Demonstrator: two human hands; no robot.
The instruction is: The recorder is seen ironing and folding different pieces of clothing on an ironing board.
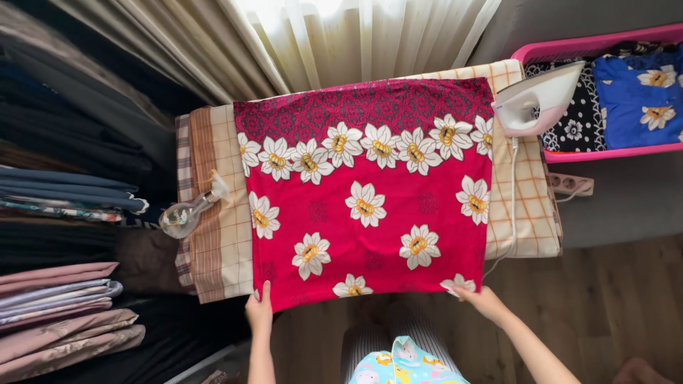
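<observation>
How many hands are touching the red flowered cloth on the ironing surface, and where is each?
2. The left hand grips the bottom left corner of the red flowered cloth; the right hand holds its bottom right corner. No other hands show.

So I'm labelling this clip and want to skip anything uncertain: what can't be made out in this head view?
- Ironing surface under the checked cover: hidden by the cover and the red flowered cloth.
- Right hand fingertips: partly tucked at the cloth's lower edge.
- Iron soleplate: turned away.
- Pink basket: cut off by the right edge.
- Spray bottle fill level: too small to tell.
- Left hand grip: palm unseen.
</observation>
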